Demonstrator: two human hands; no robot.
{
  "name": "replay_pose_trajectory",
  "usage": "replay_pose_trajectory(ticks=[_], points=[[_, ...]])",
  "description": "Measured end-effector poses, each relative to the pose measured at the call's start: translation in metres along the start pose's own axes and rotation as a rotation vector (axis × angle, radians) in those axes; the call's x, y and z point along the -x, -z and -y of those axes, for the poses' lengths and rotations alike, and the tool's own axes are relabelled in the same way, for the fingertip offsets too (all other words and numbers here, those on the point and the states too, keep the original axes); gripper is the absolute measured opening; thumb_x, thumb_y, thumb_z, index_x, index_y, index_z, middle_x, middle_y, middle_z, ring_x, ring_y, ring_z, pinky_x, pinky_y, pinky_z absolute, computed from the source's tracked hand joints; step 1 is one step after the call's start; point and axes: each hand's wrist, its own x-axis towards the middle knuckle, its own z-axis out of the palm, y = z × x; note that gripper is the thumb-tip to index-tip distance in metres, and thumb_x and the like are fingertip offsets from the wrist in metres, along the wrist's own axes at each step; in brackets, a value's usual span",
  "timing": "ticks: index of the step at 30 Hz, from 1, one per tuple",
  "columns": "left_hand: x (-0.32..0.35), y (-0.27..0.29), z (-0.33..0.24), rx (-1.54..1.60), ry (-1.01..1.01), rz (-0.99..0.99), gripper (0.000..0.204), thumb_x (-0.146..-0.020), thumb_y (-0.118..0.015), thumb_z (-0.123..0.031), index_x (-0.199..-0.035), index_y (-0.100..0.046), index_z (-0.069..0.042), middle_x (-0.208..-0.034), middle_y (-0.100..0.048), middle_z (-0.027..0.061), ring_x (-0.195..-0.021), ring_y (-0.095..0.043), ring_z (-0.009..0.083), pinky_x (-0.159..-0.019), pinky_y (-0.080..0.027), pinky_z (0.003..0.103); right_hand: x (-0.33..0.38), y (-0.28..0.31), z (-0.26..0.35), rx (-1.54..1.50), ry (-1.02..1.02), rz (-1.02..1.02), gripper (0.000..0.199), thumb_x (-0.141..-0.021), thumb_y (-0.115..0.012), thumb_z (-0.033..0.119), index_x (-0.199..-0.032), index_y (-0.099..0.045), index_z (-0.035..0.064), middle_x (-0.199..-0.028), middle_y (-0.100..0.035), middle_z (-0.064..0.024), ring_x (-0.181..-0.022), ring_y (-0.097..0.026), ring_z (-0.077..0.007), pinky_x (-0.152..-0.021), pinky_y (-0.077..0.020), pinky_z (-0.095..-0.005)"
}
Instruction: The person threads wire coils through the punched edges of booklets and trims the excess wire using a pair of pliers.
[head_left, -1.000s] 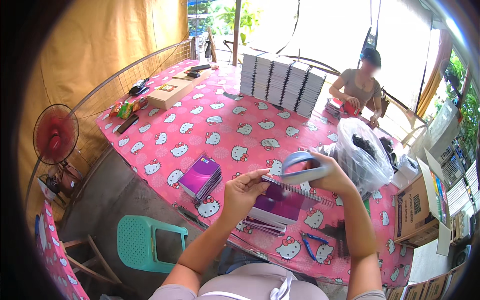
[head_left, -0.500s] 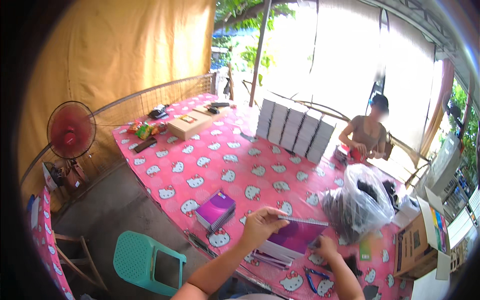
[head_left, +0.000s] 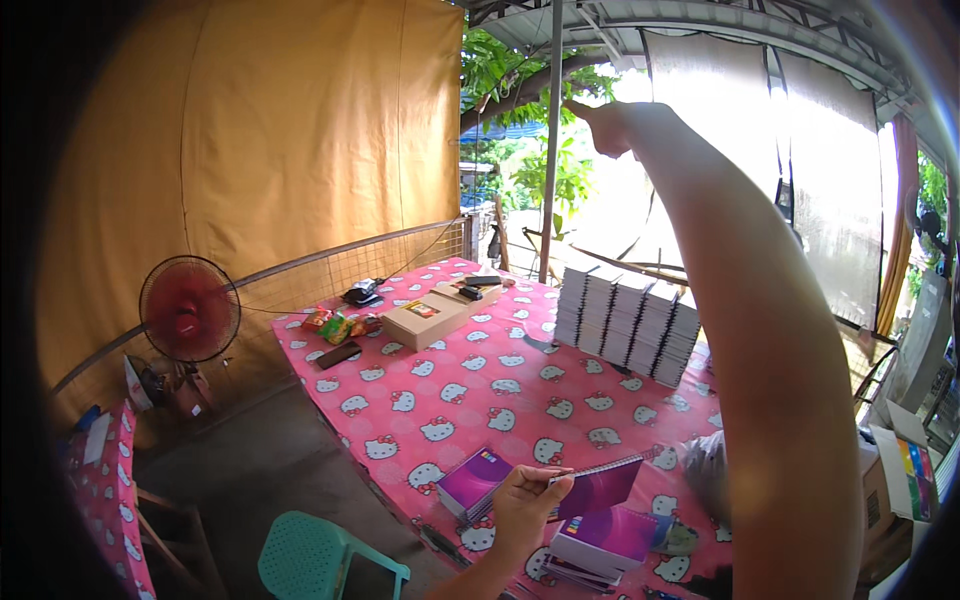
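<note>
Gripping a purple notebook [head_left: 607, 487] by its near end: left hand [head_left: 524, 508] closed on it, held above a purple stack [head_left: 602, 540] on the counter [head_left: 520, 412]. Another stack [head_left: 472, 484] just left. Right hand [head_left: 612, 128] raised high, arm outstretched; can't tell whether grip is open or closed.

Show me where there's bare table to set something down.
The widest bare patch of tablecloth lies between the cardboard box, the white book stacks and the left purple notebook stack. The near edge is crowded: the left hand holds a purple notebook close to another purple pile. The right arm hides some of the right side.
</note>
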Motion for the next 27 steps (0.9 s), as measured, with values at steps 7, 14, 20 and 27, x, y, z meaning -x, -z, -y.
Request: replay_pose_trajectory(ticks=[7, 14, 20, 27], points=[[0.002, -0.009, -0.022, -0.174, 0.068, -0.105, 0.017, -0.081, -0.068, 0.006, -0.09, -0.056, 0.0, -0.096, -0.066, 0.0141, -0.089, -0.064, 0.0134, -0.076, -0.054, 0.026, 0.039, 0.031, 0.061, 0.738, -0.053, 0.36, 0.089, -0.079, -0.054, 0.002, -0.149, -0.007, 0.0318, -0.105, -0.063, -0.017, -0.07, -0.064, -0.0231, -0.064, -0.0541, -0.0368], [0.022, -0.012, -0.017, -0.74, -0.717, 0.358, 0.027, -0.071, -0.077, 0.005, -0.09, -0.059, -0.002, -0.095, -0.067, 0.0145, -0.084, -0.067, 0.0208, -0.069, -0.055, 0.029, 0.35, 0.04, -0.034, 0.317, 0.356, 0.084, 0.033, -0.078, -0.069, 0.016, -0.107, -0.061, 0.003, -0.094, -0.065, -0.014, -0.084, -0.064, -0.0319, -0.073, -0.0512, -0.0401], [0.056, 0.006, 0.037, -0.736, -0.428, 0.561, 0.026, -0.07, -0.078, 0.002, -0.09, -0.06, -0.001, -0.095, -0.066, 0.0164, -0.083, -0.066, 0.0231, -0.069, -0.054, 0.03, 0.667, -0.015, -0.107, 0.496, -0.56, 0.536, 0.067, -0.074, -0.074, 0.034, -0.126, -0.046, 0.0021, -0.131, -0.043, -0.0203, -0.12, -0.041, -0.0399, -0.099, -0.0355, -0.0481], [0.056, 0.001, 0.029, -0.773, -0.466, 0.524, 0.027, -0.07, -0.076, 0.006, -0.093, -0.063, 0.001, -0.097, -0.067, 0.0172, -0.085, -0.067, 0.0246, -0.072, -0.054, 0.031, 0.705, -0.038, -0.118, 0.69, -0.561, 0.415, 0.065, -0.075, -0.072, 0.03, -0.126, -0.045, 0.0016, -0.128, -0.046, -0.0197, -0.12, -0.042, -0.0378, -0.101, -0.0325, -0.0514]])
